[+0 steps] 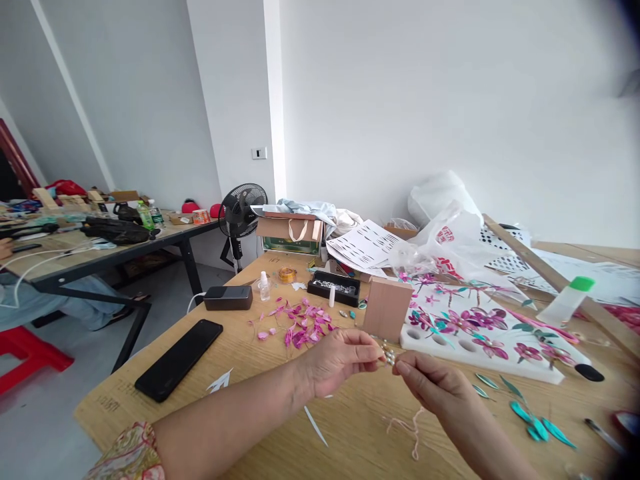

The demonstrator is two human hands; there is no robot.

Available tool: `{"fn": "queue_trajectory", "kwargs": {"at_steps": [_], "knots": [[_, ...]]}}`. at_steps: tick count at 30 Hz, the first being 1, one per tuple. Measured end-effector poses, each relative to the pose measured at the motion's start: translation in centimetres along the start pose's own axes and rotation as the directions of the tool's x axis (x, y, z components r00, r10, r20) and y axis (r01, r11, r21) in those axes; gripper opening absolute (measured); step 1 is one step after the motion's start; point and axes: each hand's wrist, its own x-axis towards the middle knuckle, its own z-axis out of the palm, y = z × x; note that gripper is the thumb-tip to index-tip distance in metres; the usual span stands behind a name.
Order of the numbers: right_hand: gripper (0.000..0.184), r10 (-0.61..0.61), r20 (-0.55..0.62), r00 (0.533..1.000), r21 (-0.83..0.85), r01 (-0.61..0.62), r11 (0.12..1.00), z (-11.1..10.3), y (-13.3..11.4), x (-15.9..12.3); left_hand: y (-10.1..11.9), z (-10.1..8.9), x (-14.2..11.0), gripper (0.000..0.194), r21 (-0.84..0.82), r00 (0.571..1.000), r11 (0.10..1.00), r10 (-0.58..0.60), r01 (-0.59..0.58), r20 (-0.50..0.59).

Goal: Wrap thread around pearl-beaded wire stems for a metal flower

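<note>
A small cluster of pearl-like beads (388,355) sits between my two hands above the wooden table. My left hand (345,360) pinches it from the left, thumb and fingers pressed together. From the other side, my right hand (429,379) closes its thumb and forefinger at the beads' edge; any wire or thread in that pinch is too small to make out. Below lies a pale pink thread (415,433), loosely curled on the tabletop. Pink petals (305,323) on thin stems are scattered beyond my left hand. A wooden block (387,309) stands upright just behind the beads.
White foam (500,353) carrying purple flowers lies at right, near teal leaves (537,427). A black phone (179,360), power bank (229,298), small bottle (264,287) and black tray (333,288) occupy the left and back. A green-capped bottle (567,300) stands right. A fan (243,210) is behind.
</note>
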Motion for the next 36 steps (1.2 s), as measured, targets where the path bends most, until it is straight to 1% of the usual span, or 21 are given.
{"fn": "queue_trajectory", "kwargs": {"at_steps": [2, 3, 4, 6, 8, 10, 13, 16, 19, 22, 25, 27, 29, 32, 33, 35, 36], "knots": [[0.034, -0.09, 0.005, 0.996, -0.247, 0.088, 0.965, -0.8, -0.1, 0.0, 0.6, -0.5, -0.1, 0.031, 0.113, 0.992, 0.987, -0.123, 0.118, 0.036], [0.033, -0.127, 0.024, 0.992, -0.342, 0.128, 0.931, -1.0, -0.2, 0.0, 0.9, -0.6, -0.1, 0.031, 0.188, 0.987, 0.972, -0.153, 0.141, 0.049], [0.032, -0.159, 0.048, 0.986, -0.416, 0.164, 0.895, -1.2, -0.3, 0.0, 1.2, -0.7, -0.1, 0.031, 0.272, 0.985, 0.952, -0.164, 0.143, 0.057], [0.031, -0.205, 0.095, 0.974, -0.509, 0.224, 0.831, -1.2, -0.4, -0.1, 1.5, -0.8, 0.0, 0.028, 0.449, 0.987, 0.886, -0.154, 0.113, 0.056], [0.03, -0.235, 0.121, 0.964, -0.556, 0.262, 0.789, -1.1, -0.6, -0.1, 1.5, -0.7, 0.2, 0.024, 0.581, 0.987, 0.809, -0.152, 0.09, 0.059], [0.03, -0.253, 0.133, 0.958, -0.58, 0.283, 0.764, -1.0, -0.6, -0.2, 1.3, -0.8, 0.4, 0.021, 0.634, 0.983, 0.768, -0.171, 0.087, 0.071], [0.03, -0.264, 0.148, 0.953, -0.582, 0.3, 0.756, -0.8, -0.6, -0.2, 0.8, -1.0, 0.6, 0.022, 0.657, 0.978, 0.747, -0.198, 0.105, 0.069], [0.029, -0.241, 0.166, 0.956, -0.553, 0.292, 0.78, -0.8, -0.4, -0.3, 0.3, -1.2, 0.5, 0.026, 0.651, 0.976, 0.748, -0.211, 0.129, 0.049], [0.029, -0.194, 0.169, 0.966, -0.502, 0.254, 0.826, -1.3, -0.1, -0.2, 0.0, -1.2, 0.3, 0.032, 0.555, 0.981, 0.82, -0.19, 0.137, 0.038], [0.029, -0.111, 0.146, 0.983, -0.401, 0.161, 0.902, -2.0, 0.0, 0.0, 0.0, -1.1, -0.1, 0.035, 0.424, 0.987, 0.895, -0.158, 0.14, 0.007], [0.032, 0.006, 0.126, 0.992, -0.221, 0.023, 0.975, -2.8, 0.2, 0.1, -0.2, -0.8, -0.4, 0.033, 0.273, 0.99, 0.952, -0.135, 0.137, -0.027], [0.034, 0.064, 0.112, 0.992, -0.062, -0.057, 0.996, -3.2, 0.2, 0.0, -0.4, -0.7, -0.5, 0.031, 0.169, 0.992, 0.978, -0.117, 0.124, -0.046], [0.035, 0.087, 0.056, 0.995, 0.1, -0.092, 0.991, -3.5, 0.1, 0.0, -0.7, -0.5, -0.6, 0.03, 0.093, 0.993, 0.99, -0.096, 0.102, -0.065], [0.038, 0.107, -0.077, 0.991, 0.309, -0.078, 0.948, -3.8, -0.1, 0.0, -0.8, -0.3, -0.7, 0.028, 0.032, 0.993, 0.997, -0.067, 0.071, -0.1], [0.038, 0.12, -0.103, 0.987, 0.365, -0.075, 0.928, -3.8, -0.1, 0.0, -0.7, -0.1, -0.8, 0.027, 0.019, 0.992, 0.998, -0.057, 0.059, -0.111], [0.038, 0.159, -0.109, 0.981, 0.442, -0.095, 0.892, -3.7, -0.1, 0.1, -0.5, 0.3, -0.9, 0.027, -0.001, 0.992, 1.0, -0.03, 0.03, -0.126], [0.036, 0.181, -0.09, 0.979, 0.461, -0.12, 0.879, -3.5, -0.1, 0.2, -0.3, 0.5, -0.9, 0.027, -0.006, 0.992, 1.0, -0.015, 0.015, -0.127]]}}
